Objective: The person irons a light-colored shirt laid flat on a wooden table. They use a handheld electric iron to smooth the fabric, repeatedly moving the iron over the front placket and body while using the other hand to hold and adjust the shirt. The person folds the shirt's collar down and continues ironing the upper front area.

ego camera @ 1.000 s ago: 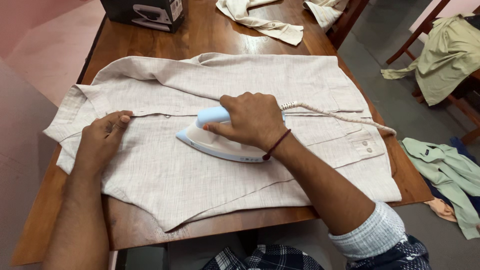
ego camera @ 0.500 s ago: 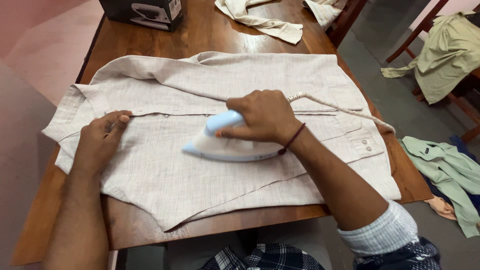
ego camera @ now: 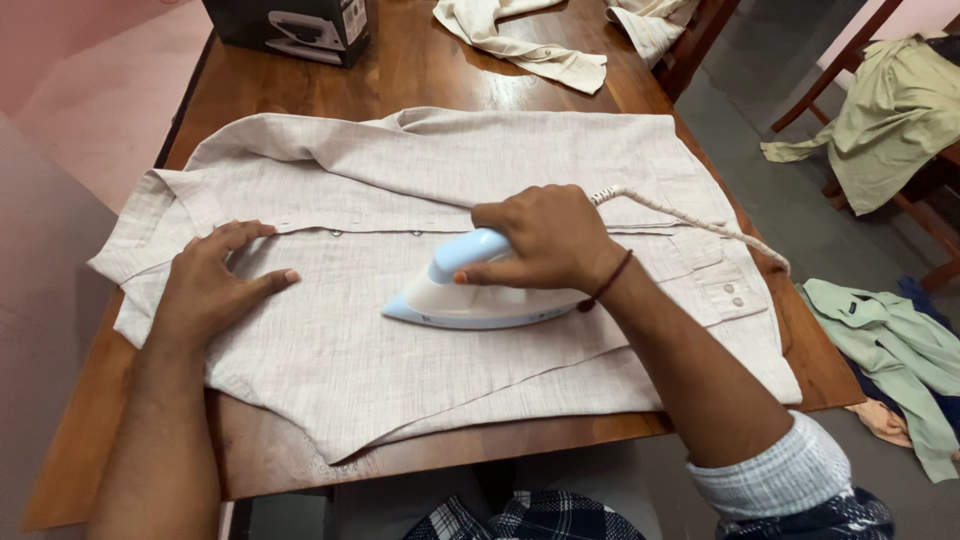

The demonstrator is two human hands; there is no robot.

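Observation:
A beige linen shirt (ego camera: 400,170) lies spread flat on a brown wooden table (ego camera: 420,70). My right hand (ego camera: 545,235) grips the handle of a white and light-blue iron (ego camera: 450,300), which rests on the shirt's front near the button placket. Its braided cord (ego camera: 700,225) trails off to the right over the cuff. My left hand (ego camera: 215,285) lies flat on the shirt's left part, fingers spread, pressing the cloth down.
A dark box (ego camera: 290,25) stands at the table's far left. A cream garment (ego camera: 520,40) lies at the far edge. A pale green shirt (ego camera: 895,105) hangs over a chair on the right; more green clothes (ego camera: 890,350) lie on the floor.
The iron has slid to the right along the shirt with my right hand. My left hand let go its pinch on the placket and now lies flat with fingers spread.

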